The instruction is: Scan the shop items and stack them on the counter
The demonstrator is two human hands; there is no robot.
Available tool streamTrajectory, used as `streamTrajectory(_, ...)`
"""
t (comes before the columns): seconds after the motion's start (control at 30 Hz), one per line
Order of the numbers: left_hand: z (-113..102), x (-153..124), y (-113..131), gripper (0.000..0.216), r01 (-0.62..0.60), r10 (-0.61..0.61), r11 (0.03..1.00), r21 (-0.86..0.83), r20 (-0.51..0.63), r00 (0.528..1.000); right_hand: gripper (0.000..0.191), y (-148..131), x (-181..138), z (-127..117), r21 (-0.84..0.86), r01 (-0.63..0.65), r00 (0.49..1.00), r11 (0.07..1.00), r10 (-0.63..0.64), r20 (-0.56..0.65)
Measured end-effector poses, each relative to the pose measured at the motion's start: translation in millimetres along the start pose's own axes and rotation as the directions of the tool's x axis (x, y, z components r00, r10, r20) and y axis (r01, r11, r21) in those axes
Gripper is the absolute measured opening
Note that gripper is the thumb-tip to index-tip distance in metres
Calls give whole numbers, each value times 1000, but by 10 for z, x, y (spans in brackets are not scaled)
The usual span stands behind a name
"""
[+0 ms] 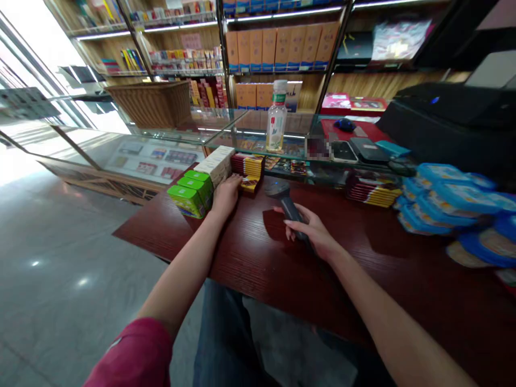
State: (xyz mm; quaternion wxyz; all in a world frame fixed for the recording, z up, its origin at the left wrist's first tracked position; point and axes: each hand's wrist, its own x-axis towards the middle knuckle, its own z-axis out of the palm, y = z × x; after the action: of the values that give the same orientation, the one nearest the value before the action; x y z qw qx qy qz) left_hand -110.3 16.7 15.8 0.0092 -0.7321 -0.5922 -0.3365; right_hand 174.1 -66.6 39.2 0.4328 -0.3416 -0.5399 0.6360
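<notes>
My right hand (312, 228) is wrapped around the handle of a dark barcode scanner (291, 209), whose head points away from me above the dark wooden counter (250, 242). My left hand (226, 194) reaches forward with its fingers stretched out, beside a row of white boxes (217, 161) and up against a stack of maroon and yellow packs (248, 169). Its fingertips are partly lost against the packs. Several bright green packages (191, 193) stand in line with the white boxes, left of this hand.
A clear bottle (277, 118) with a white cap stands on the glass case behind the counter. To the right lie more maroon and yellow packs (373, 188) and stacked blue-lidded containers (447, 196). A wicker basket (151, 102) sits at the back left.
</notes>
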Motion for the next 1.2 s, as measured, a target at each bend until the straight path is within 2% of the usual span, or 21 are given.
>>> streamTrajectory(0.1, -58, -5, 124, 36, 59, -81, 974, -220, -92, 992, 54, 28, -48, -20, -50, -10, 1000, 999, 11, 18)
streamTrajectory(0.2, -44, 14, 248, 29, 129, -244, 834, -537, -148, 958, 60, 53, -78, -39, -92, -40, 997, 995, 46, 61)
streamTrajectory(0.27, 18, 29, 298, 31, 171, -338, 670, -722, -91, 937, 64, 53, -83, -40, -125, -51, 994, 991, 62, 85)
streamTrajectory(0.33, 96, 33, 325, 36, 223, -377, 520, -825, 12, 926, 67, 42, -82, -36, -153, -46, 994, 987, 60, 91)
streamTrajectory(0.4, 160, 21, 340, 39, 260, -384, 429, -865, 86, 919, 67, 30, -82, -34, -170, -46, 995, 984, 61, 84)
streamTrajectory(0.47, 198, 2, 354, 40, 272, -381, 393, -878, 114, 918, 65, 27, -85, -34, -174, -52, 996, 983, 64, 68)
streamTrajectory(0.7, 225, -28, 369, 40, 318, -440, 430, -845, 111, 891, 65, 56, -91, -22, -130, -40, 996, 991, 50, 72)
streamTrajectory(0.8, 216, -37, 338, 38, 298, -434, 447, -843, 86, 897, 66, 45, -93, -6, -107, -24, 997, 994, 31, 65)
streamTrajectory(0.87, 196, -54, 326, 38, 278, -425, 482, -831, 56, 903, 62, 28, -111, -12, -84, -2, 999, 996, 7, 50)
streamTrajectory(0.97, 163, -85, 399, 36, 255, -407, 586, -769, -7, 913, 53, 5, -198, -107, -37, 44, 999, 998, -45, -26)
streamTrajectory(1.07, 168, -85, 670, 29, 187, -312, 719, -670, -69, 948, 55, -2, -390, -356, -16, 75, 982, 997, -77, -170)
streamTrajectory(1.2, 300, 19, 1359, 26, -9, -30, 852, -523, -65, 997, 56, -8, -785, -817, -38, 124, 920, 992, -129, -370)
